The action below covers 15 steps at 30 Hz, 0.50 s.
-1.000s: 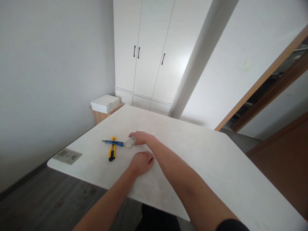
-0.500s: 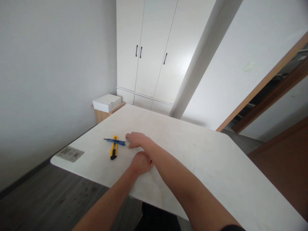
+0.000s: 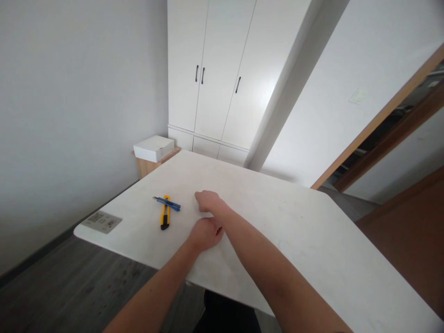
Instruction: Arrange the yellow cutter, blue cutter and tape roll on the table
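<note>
A yellow utility knife (image 3: 165, 213) with black parts lies on the white table (image 3: 298, 226). A blue utility knife (image 3: 169, 203) rests across it, its tip toward the left. To the right of both knives is my right hand (image 3: 207, 201), its fingers curled down near the tabletop. The pale round thing, like a roll of tape, seen under those fingers before is hidden now. Close in front of it my left hand (image 3: 207, 233) is closed in a fist by my right wrist. I cannot see what, if anything, is inside it.
A printed label (image 3: 101, 222) is stuck on the table's left corner. Beyond the table a white box (image 3: 153, 148) stands on a wooden stand, near tall white cabinets (image 3: 222, 69). A wooden-framed opening (image 3: 378, 125) is on the right.
My right hand has drawn back to the right, away from the knives, and the pale round thing no longer shows beside them. The blue knife has turned slightly. My left hand has hardly moved.
</note>
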Motion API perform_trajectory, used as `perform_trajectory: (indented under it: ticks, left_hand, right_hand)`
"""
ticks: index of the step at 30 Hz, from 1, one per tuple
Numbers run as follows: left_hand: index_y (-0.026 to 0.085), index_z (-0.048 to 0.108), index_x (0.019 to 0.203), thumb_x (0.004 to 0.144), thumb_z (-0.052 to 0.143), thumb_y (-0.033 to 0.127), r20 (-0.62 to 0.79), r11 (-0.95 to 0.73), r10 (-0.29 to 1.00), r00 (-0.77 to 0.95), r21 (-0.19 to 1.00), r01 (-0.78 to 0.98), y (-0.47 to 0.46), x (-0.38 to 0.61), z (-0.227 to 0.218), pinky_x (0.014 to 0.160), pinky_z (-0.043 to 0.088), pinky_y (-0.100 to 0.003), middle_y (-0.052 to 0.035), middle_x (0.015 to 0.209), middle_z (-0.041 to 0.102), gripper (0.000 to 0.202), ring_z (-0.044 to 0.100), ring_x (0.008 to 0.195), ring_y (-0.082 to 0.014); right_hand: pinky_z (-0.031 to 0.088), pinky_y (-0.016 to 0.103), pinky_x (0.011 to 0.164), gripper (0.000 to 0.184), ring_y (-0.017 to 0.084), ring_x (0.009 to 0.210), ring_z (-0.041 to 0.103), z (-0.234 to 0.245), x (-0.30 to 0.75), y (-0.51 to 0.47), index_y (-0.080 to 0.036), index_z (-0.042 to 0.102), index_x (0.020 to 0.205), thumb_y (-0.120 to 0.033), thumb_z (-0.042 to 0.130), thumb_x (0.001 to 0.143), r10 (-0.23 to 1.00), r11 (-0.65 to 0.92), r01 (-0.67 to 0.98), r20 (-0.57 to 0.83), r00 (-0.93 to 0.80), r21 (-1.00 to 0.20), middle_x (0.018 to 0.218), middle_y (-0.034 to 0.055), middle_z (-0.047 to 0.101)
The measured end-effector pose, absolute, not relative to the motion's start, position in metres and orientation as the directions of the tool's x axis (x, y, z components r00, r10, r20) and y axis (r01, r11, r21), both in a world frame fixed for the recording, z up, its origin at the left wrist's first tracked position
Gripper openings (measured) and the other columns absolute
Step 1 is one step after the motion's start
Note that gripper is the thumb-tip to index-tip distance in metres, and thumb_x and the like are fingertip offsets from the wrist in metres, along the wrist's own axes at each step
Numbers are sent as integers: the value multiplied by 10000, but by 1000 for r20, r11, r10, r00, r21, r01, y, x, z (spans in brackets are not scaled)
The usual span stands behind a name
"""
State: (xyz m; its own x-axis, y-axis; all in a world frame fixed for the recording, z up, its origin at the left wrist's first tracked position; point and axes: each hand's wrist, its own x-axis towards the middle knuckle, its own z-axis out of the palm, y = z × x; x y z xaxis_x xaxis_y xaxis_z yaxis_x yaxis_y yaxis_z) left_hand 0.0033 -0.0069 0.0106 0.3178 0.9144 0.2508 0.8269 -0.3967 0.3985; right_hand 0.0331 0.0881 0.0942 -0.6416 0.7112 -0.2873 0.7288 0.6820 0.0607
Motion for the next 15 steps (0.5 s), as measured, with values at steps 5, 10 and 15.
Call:
perform_trajectory:
  ticks: [5, 10, 15]
  left_hand:
    - [194, 611, 767, 949, 344, 342, 262, -422, 900, 348, 329, 845, -8, 5, 19, 702, 442, -317, -66, 808, 664, 356, 634, 760, -205]
    - [195, 596, 751, 957, 336, 336, 266, -421, 899, 348, 304, 854, -9, 6, 20, 693, 418, -297, -54, 787, 654, 361, 623, 752, -189]
    - [197, 586, 738, 961, 333, 352, 262, -416, 900, 348, 282, 864, -9, 6, 21, 691, 406, -295, -48, 780, 652, 371, 617, 755, -184]
  right_hand:
    - [538, 354, 726, 500, 284, 1004, 649, 103, 112, 100, -211, 557, 1187, -149, 662, 702, 798, 573, 811, -303, -521, 117, 1156, 141, 642]
    - [515, 325, 709, 521, 277, 985, 649, 87, 163, 98, -256, 561, 1187, -203, 691, 685, 807, 550, 827, -330, -490, 117, 1154, 110, 633]
    - [507, 323, 702, 608, 282, 977, 648, 77, 175, 95, -279, 544, 1226, -269, 734, 649, 805, 543, 835, -342, -485, 94, 1191, 115, 605]
